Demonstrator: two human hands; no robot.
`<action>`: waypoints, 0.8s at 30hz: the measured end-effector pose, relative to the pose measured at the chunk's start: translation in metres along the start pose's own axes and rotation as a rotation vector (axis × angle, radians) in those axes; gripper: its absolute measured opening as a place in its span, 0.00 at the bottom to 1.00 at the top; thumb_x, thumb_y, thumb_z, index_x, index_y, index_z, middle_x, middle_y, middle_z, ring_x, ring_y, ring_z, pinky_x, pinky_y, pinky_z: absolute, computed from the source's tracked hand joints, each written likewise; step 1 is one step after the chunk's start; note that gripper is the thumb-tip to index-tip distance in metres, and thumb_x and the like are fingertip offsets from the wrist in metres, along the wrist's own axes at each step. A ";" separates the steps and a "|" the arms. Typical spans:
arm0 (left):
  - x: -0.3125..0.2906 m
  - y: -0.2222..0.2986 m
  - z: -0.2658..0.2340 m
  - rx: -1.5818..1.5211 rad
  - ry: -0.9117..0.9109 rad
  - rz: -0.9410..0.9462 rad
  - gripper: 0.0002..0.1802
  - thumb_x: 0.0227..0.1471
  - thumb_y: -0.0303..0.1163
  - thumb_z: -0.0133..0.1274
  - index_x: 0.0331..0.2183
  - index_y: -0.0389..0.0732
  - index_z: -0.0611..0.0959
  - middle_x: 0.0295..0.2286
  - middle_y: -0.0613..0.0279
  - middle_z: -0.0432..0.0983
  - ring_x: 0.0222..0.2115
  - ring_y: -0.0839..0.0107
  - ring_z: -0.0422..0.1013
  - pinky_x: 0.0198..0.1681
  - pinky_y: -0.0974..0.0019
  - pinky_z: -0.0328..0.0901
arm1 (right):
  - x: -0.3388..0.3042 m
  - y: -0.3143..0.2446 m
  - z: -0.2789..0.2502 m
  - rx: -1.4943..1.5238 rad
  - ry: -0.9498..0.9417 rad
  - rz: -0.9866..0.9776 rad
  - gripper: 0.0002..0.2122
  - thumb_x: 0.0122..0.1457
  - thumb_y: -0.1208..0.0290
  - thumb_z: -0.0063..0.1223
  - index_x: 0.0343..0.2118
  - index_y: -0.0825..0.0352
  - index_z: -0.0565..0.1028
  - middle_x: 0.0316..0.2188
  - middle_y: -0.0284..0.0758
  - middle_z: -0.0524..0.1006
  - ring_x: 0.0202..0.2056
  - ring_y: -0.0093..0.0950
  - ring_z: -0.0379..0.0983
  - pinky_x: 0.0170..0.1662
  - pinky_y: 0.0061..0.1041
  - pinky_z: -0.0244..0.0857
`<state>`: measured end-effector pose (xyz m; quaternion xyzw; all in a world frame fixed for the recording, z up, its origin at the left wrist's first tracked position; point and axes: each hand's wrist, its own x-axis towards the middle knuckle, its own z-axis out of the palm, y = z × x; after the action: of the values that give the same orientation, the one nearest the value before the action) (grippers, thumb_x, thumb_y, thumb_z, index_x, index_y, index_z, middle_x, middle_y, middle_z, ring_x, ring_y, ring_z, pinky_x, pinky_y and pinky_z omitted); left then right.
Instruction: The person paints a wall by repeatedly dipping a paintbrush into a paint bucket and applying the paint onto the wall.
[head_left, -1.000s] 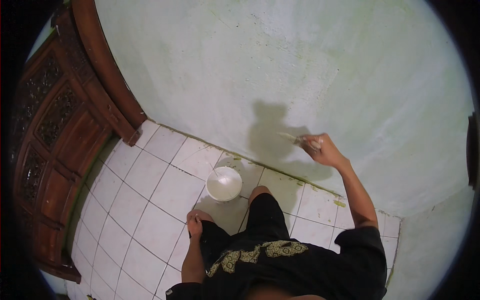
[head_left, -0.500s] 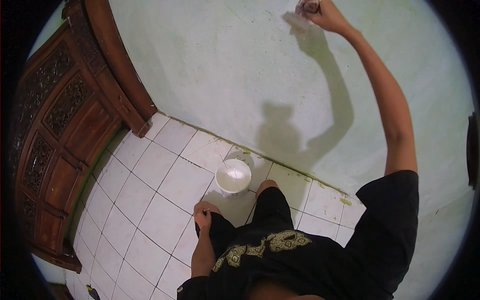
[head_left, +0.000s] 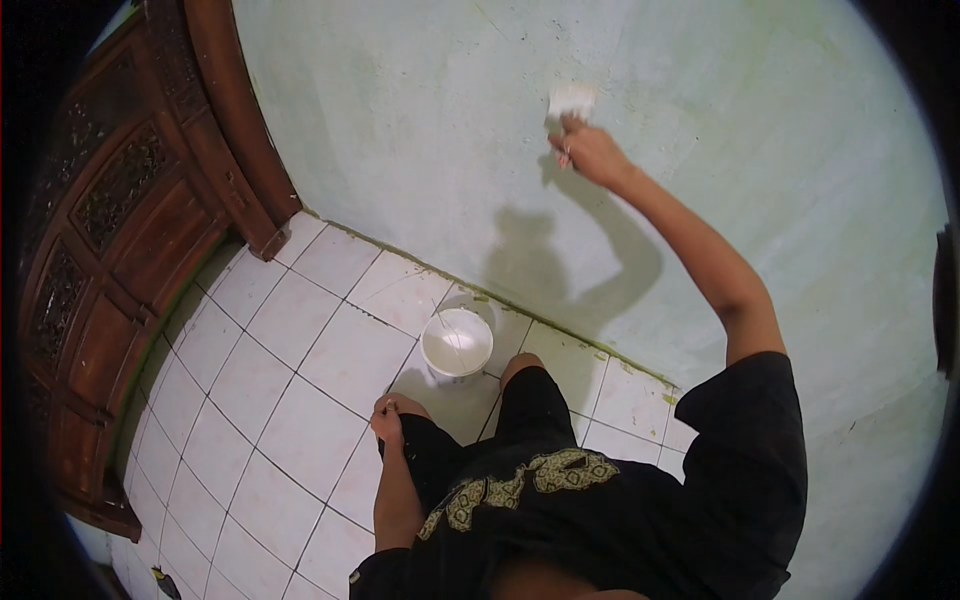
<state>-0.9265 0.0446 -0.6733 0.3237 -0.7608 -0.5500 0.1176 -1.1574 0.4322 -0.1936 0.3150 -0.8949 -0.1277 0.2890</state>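
My right hand (head_left: 594, 157) reaches out to the pale green wall (head_left: 400, 130). Its fingers are closed round the handle of a wide, flat paintbrush (head_left: 572, 103). The brush's whitish head points up and lies at the wall, and the fingers hide most of the handle. My left hand (head_left: 387, 422) rests beside my left knee with its fingers curled in. Whether anything is inside them is hidden. Between my knees and the wall, a white bucket (head_left: 427, 348) stands upright on the floor, with white inside it.
On the left, a carved dark wooden furniture panel (head_left: 150, 240) stands by the wall. White floor tiles (head_left: 330, 370) run up to the wall's foot, with green paint marks along that edge. A small dark and yellow object (head_left: 165, 582) lies at the lower left.
My right hand has brought the paintbrush down and left across the wall, and the brush head has swung upward. My left hand remains by the knee. The view has shifted slightly.
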 end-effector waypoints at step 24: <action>0.043 0.190 -0.004 -0.956 -0.351 -0.239 0.16 0.48 0.34 0.51 0.38 0.36 0.73 0.27 0.66 0.72 0.25 0.82 0.66 0.32 0.78 0.62 | -0.060 0.002 -0.014 -0.122 0.040 0.126 0.09 0.43 0.78 0.48 0.30 0.65 0.70 0.40 0.50 0.67 0.40 0.41 0.69 0.34 0.33 0.67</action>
<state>-1.0267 0.0501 -0.5056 0.2214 -0.3907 -0.8915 0.0595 -1.1121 0.4713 -0.2082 0.2422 -0.8977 -0.1572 0.3329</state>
